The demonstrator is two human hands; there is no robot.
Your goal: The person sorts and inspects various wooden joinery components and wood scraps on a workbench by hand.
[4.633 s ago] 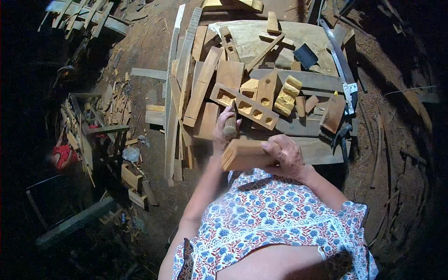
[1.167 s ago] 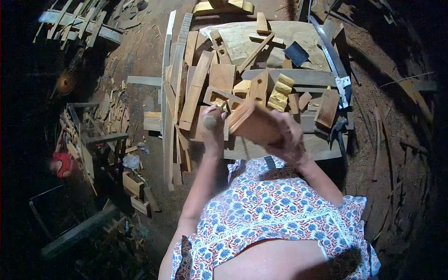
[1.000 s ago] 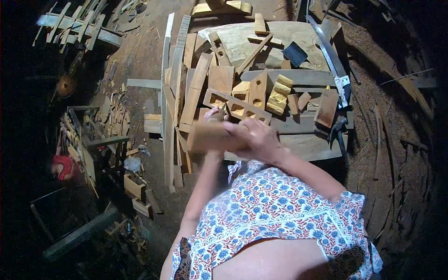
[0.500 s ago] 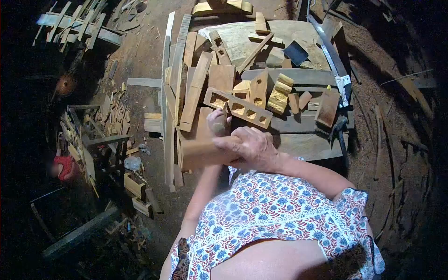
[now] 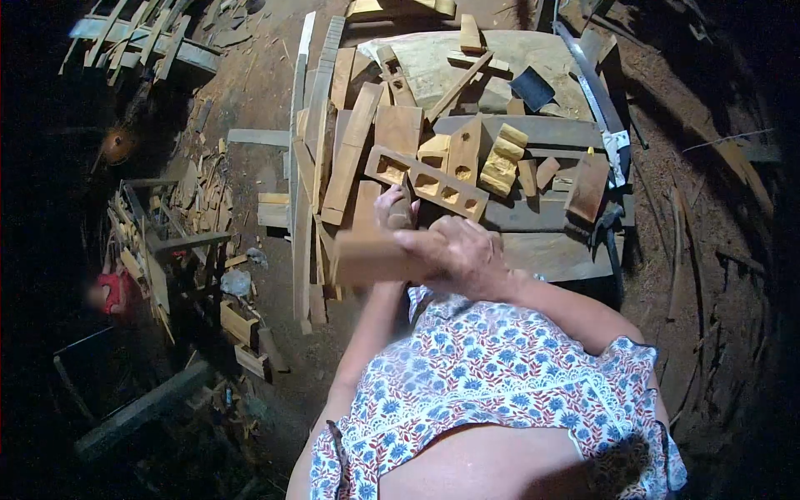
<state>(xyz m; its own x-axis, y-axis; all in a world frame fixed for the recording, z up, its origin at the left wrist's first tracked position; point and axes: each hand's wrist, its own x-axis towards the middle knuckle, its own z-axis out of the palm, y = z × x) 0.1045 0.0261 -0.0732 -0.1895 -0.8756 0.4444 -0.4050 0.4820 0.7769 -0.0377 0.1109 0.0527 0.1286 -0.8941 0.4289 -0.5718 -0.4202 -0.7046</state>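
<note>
My left hand point(image 5: 389, 202) is closed around a chisel point(image 5: 402, 215), whose round wooden handle end faces up. Its dark blade points at a wooden block with several carved holes point(image 5: 430, 187), near the left part of the block. Just below, my right hand point(image 5: 467, 257) grips a wooden mallet point(image 5: 373, 258), smeared by motion, its thick end reaching left across my left forearm. Beyond the carved block lie another holed wooden piece point(image 5: 463, 152) and a yellowish notched piece point(image 5: 503, 160).
A hand saw point(image 5: 590, 83) lies along the right edge of the bench point(image 5: 550, 257), with a dark metal tool point(image 5: 607, 229) below it. Long wooden strips point(image 5: 321, 108) line the left side. A dark flat plate point(image 5: 532, 90) rests at the back. Wood scraps point(image 5: 200, 196) litter the floor.
The mallet in my right hand has shifted slightly right. My left hand remains on the chisel by the carved block. The whole view has tilted a little.
</note>
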